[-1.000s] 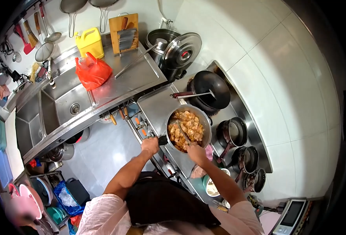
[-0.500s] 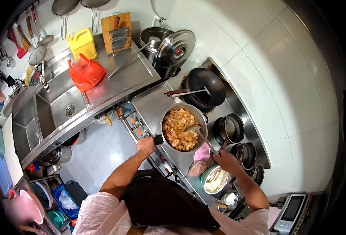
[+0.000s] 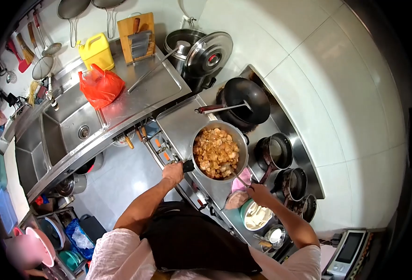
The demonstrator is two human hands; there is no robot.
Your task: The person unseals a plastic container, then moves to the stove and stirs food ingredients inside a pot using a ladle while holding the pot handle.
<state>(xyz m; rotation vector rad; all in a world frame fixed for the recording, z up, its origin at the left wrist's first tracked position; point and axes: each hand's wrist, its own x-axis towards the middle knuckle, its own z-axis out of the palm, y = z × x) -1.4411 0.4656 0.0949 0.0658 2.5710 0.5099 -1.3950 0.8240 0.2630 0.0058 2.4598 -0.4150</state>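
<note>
A round metal pot (image 3: 243, 140) full of browned, sauced chunks of food (image 3: 215, 149) stands on the steel counter. My left hand (image 3: 172, 172) is closed around the black pot handle (image 3: 188, 165) at the pot's left. At the lower right of the pot, my right hand (image 3: 260, 194) grips the handle of a metal ladle (image 3: 239, 178), whose head is sunk in the food and hidden. Just below the pot lie a pink cloth (image 3: 241, 180) and a bowl of pale pieces (image 3: 257, 215).
A black wok (image 3: 247, 100) with a spatula across it sits behind the pot. Several small dark pans (image 3: 278, 150) line the right. A steel sink (image 3: 77, 123), a red bag (image 3: 101, 87) and a yellow jug (image 3: 96, 52) are at the left. A tall pot with a lid (image 3: 210, 55) stands behind.
The ladle went from the pot's middle to its right side, then down into the food near the lower edge. My right hand moved right, then slightly left and down. My left hand stayed on the handle.
</note>
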